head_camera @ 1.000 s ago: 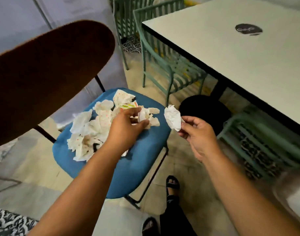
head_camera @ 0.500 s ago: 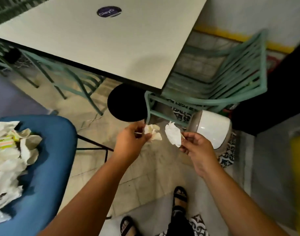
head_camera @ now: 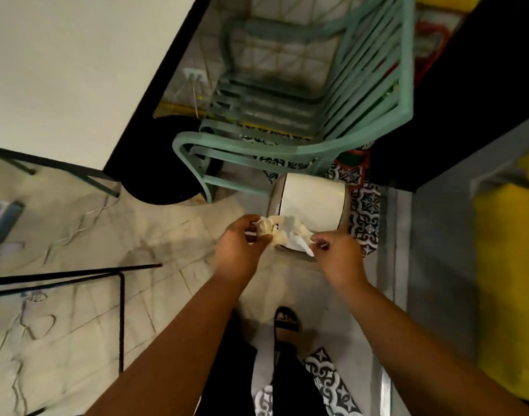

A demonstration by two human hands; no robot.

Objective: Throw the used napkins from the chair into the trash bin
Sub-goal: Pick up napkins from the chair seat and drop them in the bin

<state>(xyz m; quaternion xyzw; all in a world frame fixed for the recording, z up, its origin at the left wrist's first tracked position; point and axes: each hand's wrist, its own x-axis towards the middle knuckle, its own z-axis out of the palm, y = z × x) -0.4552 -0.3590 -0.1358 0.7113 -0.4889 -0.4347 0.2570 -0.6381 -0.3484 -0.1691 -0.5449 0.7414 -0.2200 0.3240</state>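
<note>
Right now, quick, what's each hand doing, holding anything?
Left hand: fingers curled, pinching a crumpled napkin.
Right hand: pinching a white napkin, in front of the white trash bin.

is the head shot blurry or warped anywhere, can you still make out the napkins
Head view: wide-angle lens bows the mint-green slatted chair; floor at left is motion-smeared; the crumpled white napkins, pinched by left hand and right hand, stay readable against the white lidded trash bin.
</note>
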